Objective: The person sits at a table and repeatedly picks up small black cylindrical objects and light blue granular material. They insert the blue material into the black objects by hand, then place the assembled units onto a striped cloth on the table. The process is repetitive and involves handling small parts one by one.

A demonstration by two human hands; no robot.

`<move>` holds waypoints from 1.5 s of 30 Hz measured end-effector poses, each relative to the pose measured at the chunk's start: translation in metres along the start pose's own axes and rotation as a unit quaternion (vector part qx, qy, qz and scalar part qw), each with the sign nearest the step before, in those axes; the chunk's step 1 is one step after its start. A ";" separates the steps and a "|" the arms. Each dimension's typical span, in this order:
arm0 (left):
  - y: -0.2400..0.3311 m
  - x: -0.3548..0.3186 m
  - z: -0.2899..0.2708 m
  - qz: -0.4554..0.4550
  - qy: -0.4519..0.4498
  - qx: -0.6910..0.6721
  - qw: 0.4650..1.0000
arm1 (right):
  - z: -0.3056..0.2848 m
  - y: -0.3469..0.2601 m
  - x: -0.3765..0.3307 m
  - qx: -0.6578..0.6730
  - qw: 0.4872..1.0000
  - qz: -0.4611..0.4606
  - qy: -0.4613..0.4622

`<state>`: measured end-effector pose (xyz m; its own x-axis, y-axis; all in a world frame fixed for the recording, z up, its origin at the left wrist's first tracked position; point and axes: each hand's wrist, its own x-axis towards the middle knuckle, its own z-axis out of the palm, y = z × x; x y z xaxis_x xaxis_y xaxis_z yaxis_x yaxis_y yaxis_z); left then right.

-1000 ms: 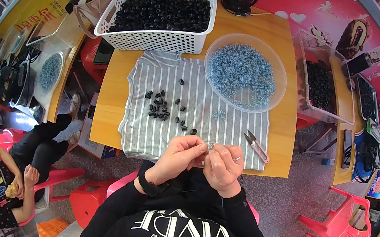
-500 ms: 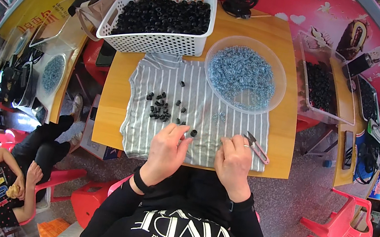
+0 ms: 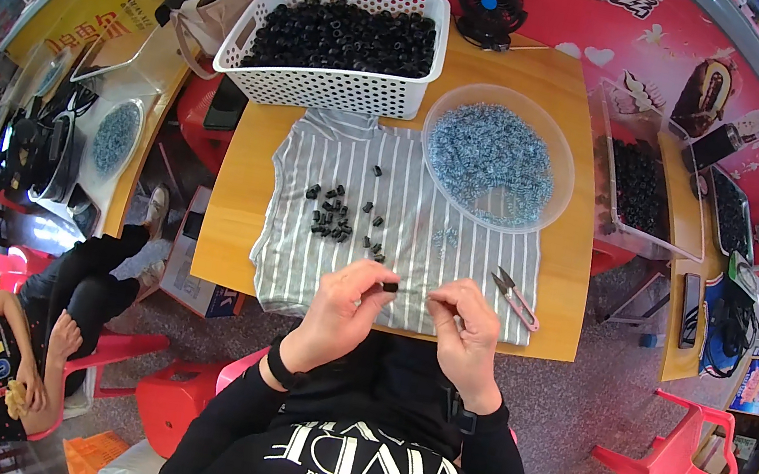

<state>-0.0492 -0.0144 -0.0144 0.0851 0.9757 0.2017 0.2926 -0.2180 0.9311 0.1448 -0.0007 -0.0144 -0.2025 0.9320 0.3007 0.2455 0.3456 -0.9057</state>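
My left hand (image 3: pixel 344 307) pinches a small black cylindrical part (image 3: pixel 390 288) between thumb and fingertips, above the near edge of a grey striped cloth (image 3: pixel 425 154). Close by on the right, my right hand (image 3: pixel 467 334) has its thumb and fingers drawn together; whatever they hold is too small to make out. Several loose black parts (image 3: pixel 331 222) lie on the cloth beyond my left hand. A few tiny clear pieces (image 3: pixel 445 239) rest beyond the gap between my hands. Pink-handled thread snips (image 3: pixel 518 300) lie right of my right hand.
At the back left stands a white perforated basket (image 3: pixel 324 90) full of black parts. Beside it is a round translucent tub (image 3: pixel 565 173) of small bluish clear pieces. A black fan (image 3: pixel 490 11) is behind them. Another person (image 3: pixel 3 354) sits at the left; a pink chair (image 3: pixel 681 458) stands right.
My right hand has turned and its fingertips have come nearer the left hand. The black part in my left hand now lies sideways. The whole view has shifted slightly.
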 end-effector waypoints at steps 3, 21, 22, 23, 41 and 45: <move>0.000 -0.009 -0.002 -0.021 -0.030 -0.104 0.994 | 0.014 -0.016 0.000 0.068 0.998 -0.012 -0.015; -0.031 -0.035 -0.030 -0.143 -0.095 -0.483 0.859 | 0.032 -0.037 0.007 0.093 0.982 0.019 -0.161; -0.036 -0.035 -0.030 -0.142 -0.097 -0.501 0.848 | 0.034 -0.037 0.007 0.113 0.979 0.051 -0.159; -0.039 -0.035 -0.031 -0.141 -0.099 -0.519 0.837 | 0.036 -0.037 0.007 0.133 0.975 0.082 -0.157; -0.051 -0.037 -0.039 -0.207 -0.033 -0.662 0.719 | 0.078 -0.008 0.045 -0.327 0.938 -0.053 -0.105; -0.051 -0.038 -0.037 -0.205 -0.036 -0.649 0.732 | 0.070 -0.004 0.040 -0.315 0.942 -0.059 -0.097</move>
<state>-0.1021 -0.0392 -0.0583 0.3066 0.9401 -0.1493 -0.8395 0.3410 0.4231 0.0698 0.0275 -0.0201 -0.4184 0.8663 0.2728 0.7118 0.4993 -0.4940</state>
